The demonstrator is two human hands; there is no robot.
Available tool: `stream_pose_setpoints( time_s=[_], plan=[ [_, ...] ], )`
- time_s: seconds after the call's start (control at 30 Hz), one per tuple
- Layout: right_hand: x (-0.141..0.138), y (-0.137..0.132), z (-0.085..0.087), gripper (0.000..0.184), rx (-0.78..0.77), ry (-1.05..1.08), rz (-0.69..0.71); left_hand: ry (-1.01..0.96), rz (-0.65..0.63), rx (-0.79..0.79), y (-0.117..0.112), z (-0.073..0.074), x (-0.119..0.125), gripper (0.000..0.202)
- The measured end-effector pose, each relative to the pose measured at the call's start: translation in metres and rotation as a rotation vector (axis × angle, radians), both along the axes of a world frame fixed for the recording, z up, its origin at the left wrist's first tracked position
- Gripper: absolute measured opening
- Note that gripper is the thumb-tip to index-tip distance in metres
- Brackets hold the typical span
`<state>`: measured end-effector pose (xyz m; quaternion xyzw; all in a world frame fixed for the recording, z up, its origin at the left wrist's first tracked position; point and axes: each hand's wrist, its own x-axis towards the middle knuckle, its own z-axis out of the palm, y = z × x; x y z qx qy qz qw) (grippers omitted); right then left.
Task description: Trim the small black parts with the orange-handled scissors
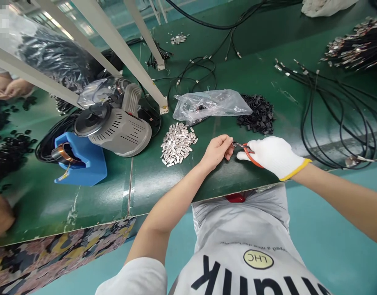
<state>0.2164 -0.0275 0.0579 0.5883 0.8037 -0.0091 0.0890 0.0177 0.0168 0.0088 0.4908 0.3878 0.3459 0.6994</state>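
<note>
My left hand (218, 150) is bare and pinched shut on a tiny part I cannot make out, just above the green bench's (108, 196) near edge. My right hand (273, 155), in a white glove with a yellow cuff, grips a small tool with orange-red handles (251, 155); its metal tip meets my left fingertips. A heap of small silver metal shells (178, 143) lies just left of my left hand. A pile of small black plastic pieces (257, 114) sits behind the hands.
A clear plastic bag (210, 104) lies beside the black pile. A grey tape dispenser machine (114, 123) and a blue tape holder (80, 159) stand at left. Black cables (336, 110) loop at right. White frame posts (130, 57) rise behind. Another person's hands (10, 88) show far left.
</note>
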Motion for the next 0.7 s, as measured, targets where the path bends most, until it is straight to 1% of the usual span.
stream_pose_setpoints(
  time_s=[0.1,0.23,0.27,0.3,0.33,0.4,0.47,0.5,0.6,0.7],
  plan=[
    [-0.004,0.002,0.006,0.068,-0.12,0.095,-0.037,-0.013,0.016,0.011,-0.002,0.0,0.002,0.039],
    [-0.007,0.008,0.011,0.067,-0.39,0.296,-0.104,-0.002,0.09,0.026,-0.001,0.004,0.002,0.04],
    [-0.007,0.008,0.013,0.068,-0.439,0.327,-0.12,0.004,0.115,0.042,-0.001,0.004,0.001,0.04],
    [-0.008,0.008,0.014,0.068,-0.445,0.327,-0.126,0.013,0.135,0.06,0.0,0.005,0.0,0.04],
    [-0.009,0.007,0.015,0.069,-0.397,0.291,-0.124,0.022,0.146,0.077,0.001,0.005,-0.001,0.041],
    [-0.009,0.005,0.018,0.07,-0.212,0.151,-0.086,0.036,0.14,0.101,0.002,0.004,-0.003,0.041],
    [-0.006,0.002,0.019,0.07,-0.042,0.023,-0.008,0.05,0.11,0.113,0.002,0.003,-0.005,0.042],
    [-0.005,0.002,0.02,0.07,0.001,-0.014,0.036,0.061,0.093,0.114,0.002,0.002,-0.005,0.042],
    [0.0,0.002,0.02,0.069,0.035,-0.057,0.131,0.105,0.036,0.113,0.002,0.001,-0.006,0.043],
    [0.004,0.005,0.018,0.069,0.036,-0.081,0.141,0.11,-0.006,0.116,0.001,0.001,-0.005,0.044]
  ],
)
